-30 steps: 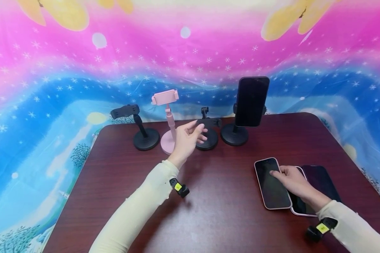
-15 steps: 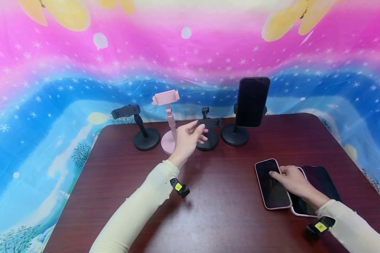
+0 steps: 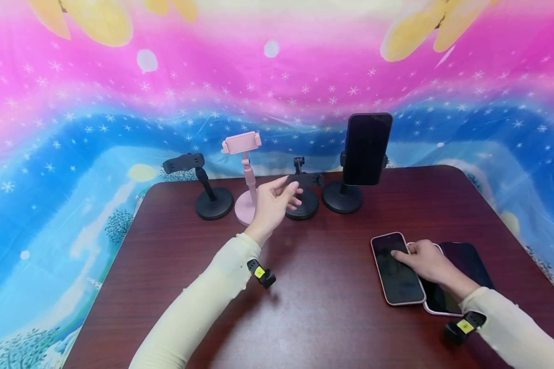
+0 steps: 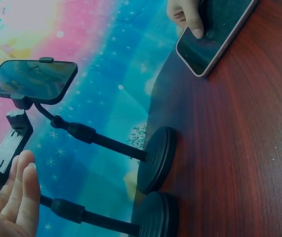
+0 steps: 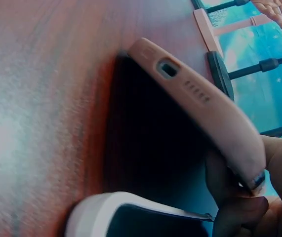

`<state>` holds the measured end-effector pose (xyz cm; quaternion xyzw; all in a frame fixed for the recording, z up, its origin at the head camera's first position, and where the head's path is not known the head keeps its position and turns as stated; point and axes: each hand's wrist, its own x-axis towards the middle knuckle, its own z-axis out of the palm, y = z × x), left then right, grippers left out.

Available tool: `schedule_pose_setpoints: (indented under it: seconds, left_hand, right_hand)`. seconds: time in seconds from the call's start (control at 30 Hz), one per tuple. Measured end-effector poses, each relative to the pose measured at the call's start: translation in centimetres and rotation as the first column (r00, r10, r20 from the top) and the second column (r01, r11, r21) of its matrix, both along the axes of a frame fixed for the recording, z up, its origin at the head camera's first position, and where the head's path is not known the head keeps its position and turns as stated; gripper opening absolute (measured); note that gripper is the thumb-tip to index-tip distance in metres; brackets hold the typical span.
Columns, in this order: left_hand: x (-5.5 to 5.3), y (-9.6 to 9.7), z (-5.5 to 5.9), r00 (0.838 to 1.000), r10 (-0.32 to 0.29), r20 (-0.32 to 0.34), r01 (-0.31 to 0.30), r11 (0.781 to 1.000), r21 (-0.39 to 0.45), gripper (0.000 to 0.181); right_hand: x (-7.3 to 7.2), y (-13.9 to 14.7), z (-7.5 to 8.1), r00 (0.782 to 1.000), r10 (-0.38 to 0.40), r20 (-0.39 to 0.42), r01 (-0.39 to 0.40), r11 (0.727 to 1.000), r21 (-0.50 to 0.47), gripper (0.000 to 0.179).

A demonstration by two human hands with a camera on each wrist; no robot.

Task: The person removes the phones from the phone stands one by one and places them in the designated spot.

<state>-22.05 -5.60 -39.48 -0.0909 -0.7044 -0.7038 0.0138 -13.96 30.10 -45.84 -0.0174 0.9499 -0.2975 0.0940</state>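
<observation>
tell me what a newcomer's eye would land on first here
Probably the bright pink-and-blue backdrop, which fills the space behind the dark red table. Next, likely the black phone clamped in the rightmost stand of the row at the back, and the lone pink stand, second from the left. Nearer, on the right side, the right hand gripping a pink-edged phone may also catch attention.

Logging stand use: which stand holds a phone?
The rightmost stand in the head view: a phone is mounted on it. The leftmost stand, pink stand and middle black stand hold none.
</observation>
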Motion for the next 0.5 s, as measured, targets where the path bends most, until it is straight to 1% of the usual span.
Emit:
schedule_pose_setpoints:
  seconds: [0.13, 0.3, 0.5]
  left_hand:
    - [0.0, -0.03, 0.12, 1.0, 0.0, 0.001, 0.0, 1.0, -0.016, 0.05]
    - [0.04, -0.05, 0.19, 1.0, 0.006, 0.003, -0.006, 1.0, -0.027, 0.049]
    - [-0.05, -0.06, 0.18, 1.0, 0.004, 0.005, -0.004, 1.0, -0.031, 0.05]
  right_hand:
    - [-0.07, 0.09, 0.18, 1.0, 0.002, 0.014, -0.003, 1.0, 0.017, 0.055]
    - [0.03, 0.08, 0.19, 0.999, -0.004, 0.035, 0.004, 1.0, 0.009, 0.055]
    - [0.22, 0.03, 0.22, 0.992, -0.043, 0.12, 0.047, 0.998, -0.037, 0.057]
